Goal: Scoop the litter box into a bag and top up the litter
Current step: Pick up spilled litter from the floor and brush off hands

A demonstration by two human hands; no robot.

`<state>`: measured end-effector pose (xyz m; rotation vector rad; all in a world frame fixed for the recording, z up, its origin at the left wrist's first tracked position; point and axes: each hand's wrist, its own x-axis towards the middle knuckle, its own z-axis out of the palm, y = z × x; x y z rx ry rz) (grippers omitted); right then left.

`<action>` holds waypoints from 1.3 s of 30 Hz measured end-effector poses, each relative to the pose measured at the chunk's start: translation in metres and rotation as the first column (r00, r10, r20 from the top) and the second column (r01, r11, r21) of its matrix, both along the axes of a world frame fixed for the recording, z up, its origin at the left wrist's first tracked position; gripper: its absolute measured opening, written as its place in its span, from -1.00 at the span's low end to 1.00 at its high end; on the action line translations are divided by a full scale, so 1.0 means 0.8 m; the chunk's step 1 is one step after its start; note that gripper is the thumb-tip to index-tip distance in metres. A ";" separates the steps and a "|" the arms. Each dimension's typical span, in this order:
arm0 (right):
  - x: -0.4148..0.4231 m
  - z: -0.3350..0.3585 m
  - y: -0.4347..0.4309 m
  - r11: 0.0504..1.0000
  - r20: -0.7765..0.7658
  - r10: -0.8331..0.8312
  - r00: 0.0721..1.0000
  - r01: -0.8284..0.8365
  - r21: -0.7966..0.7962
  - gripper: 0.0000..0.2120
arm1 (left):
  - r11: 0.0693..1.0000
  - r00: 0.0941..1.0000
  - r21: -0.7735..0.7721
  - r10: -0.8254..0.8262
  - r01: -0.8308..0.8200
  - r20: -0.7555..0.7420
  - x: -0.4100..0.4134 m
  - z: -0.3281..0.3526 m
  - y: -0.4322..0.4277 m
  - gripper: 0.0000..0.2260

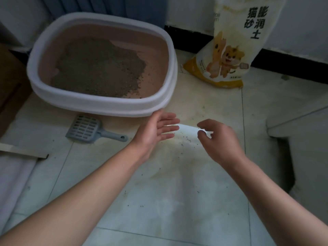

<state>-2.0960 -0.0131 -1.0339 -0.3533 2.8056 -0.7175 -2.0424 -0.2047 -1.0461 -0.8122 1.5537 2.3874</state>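
A white-rimmed pink litter box (99, 105) stands on the tiled floor at the upper left, with grey-brown litter (99, 68) heaped in its left and middle part. In front of it lies a grey slotted scoop (88, 129). A yellow and white litter sack (230, 50) leans on the wall at the upper right. A thin whitish plastic bag (188, 129) lies flat on the floor between my hands. My left hand (158, 128) is spread, palm facing right, at the bag's left edge. My right hand (218, 139) curls over its right edge, thumb and fingers apart.
Loose litter grains are scattered over the floor tiles (168, 201). A brown cardboard box (8, 82) stands at the far left, with a flat strip (23, 151) below it. A white ledge (305, 139) rises at the right. A blue curtain (124, 8) hangs behind the box.
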 end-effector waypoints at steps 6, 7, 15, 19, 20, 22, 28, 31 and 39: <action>0.000 -0.048 0.007 0.998 0.071 -0.060 0.996 0.058 0.026 -0.75 | 0.939 0.992 0.325 0.093 -0.115 0.085 0.005 -0.022 -0.004 -0.53; 0.002 -0.057 0.007 0.997 0.085 -0.068 0.994 0.065 0.034 -0.74 | 0.930 0.990 0.342 0.111 -0.135 0.091 0.007 -0.027 -0.006 -0.54; 0.015 -0.113 0.001 0.985 0.097 -0.126 0.987 0.113 0.127 -0.67 | 0.803 0.967 0.540 0.188 -0.254 0.175 0.023 -0.065 -0.022 -0.53; 0.011 -0.123 -0.005 0.982 0.081 -0.160 0.984 0.150 0.113 -0.81 | 0.746 0.961 0.608 0.177 -0.271 0.211 0.020 -0.078 -0.022 -0.52; 0.010 -0.125 -0.006 0.982 0.078 -0.170 0.982 0.163 0.096 -0.84 | 0.739 0.961 0.617 0.173 -0.270 0.213 0.018 -0.080 -0.022 -0.52; 0.007 -0.128 -0.010 0.980 0.065 -0.191 0.979 0.187 0.066 -0.88 | 0.733 0.963 0.626 0.169 -0.266 0.212 0.014 -0.084 -0.022 -0.51; 0.001 -0.131 -0.014 0.979 0.008 -0.189 0.982 0.188 0.073 -0.91 | 0.731 0.968 0.638 0.138 -0.242 0.209 0.000 -0.096 -0.015 -0.50; -0.003 -0.129 -0.015 0.979 -0.019 -0.115 0.993 0.117 0.164 -0.86 | 0.734 0.970 0.639 0.127 -0.231 0.205 -0.009 -0.095 -0.009 -0.51; 0.000 -0.122 -0.015 0.992 0.035 -0.123 0.992 0.123 0.000 -0.88 | 0.745 0.972 0.628 0.129 -0.225 0.195 -0.028 -0.096 0.000 -0.52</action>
